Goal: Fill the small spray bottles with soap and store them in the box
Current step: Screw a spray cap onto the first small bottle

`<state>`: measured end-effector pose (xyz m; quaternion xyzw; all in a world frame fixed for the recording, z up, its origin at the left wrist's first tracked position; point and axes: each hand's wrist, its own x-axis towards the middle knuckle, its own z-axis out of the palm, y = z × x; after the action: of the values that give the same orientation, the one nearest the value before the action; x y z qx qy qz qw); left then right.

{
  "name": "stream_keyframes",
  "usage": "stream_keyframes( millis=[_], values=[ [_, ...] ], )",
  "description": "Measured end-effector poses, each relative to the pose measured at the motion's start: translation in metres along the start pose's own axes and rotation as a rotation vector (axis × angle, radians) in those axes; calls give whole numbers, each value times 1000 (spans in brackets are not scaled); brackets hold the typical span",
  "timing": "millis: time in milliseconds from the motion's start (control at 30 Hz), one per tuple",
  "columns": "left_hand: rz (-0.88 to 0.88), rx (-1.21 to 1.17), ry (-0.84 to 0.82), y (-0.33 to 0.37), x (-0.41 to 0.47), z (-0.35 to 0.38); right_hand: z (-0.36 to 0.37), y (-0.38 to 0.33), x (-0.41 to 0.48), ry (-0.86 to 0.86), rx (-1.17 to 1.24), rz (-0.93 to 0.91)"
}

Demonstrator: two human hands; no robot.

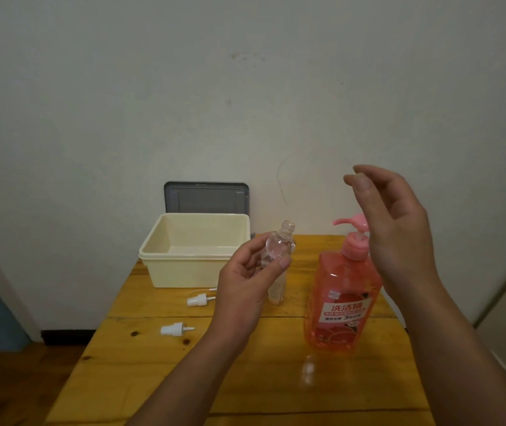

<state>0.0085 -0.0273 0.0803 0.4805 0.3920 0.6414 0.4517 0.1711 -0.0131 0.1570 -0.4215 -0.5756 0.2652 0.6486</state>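
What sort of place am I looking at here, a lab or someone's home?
Most likely a room in a home, not a lab: a small wooden table by a plain, marked wall, with a pink pump bottle of soap and a cream plastic box on it.

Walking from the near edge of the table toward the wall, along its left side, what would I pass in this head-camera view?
White spray cap → second white spray cap → cream box → grey lid standing behind it.
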Motion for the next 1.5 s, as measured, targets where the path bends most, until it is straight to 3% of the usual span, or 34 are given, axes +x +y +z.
stream_keyframes(
  millis=[600, 1100, 1500],
  values=[
    [-6, -11, 30, -5, -8, -18, 42, -3, -33, -199, -17, -79],
    [-40, -19, 63, -20, -10, -33, 65, 55, -60, -371, -5, 210],
    [-89, 63, 77, -40, -13, -50, 81, 84, -71, -411, -57, 236]
  ],
)
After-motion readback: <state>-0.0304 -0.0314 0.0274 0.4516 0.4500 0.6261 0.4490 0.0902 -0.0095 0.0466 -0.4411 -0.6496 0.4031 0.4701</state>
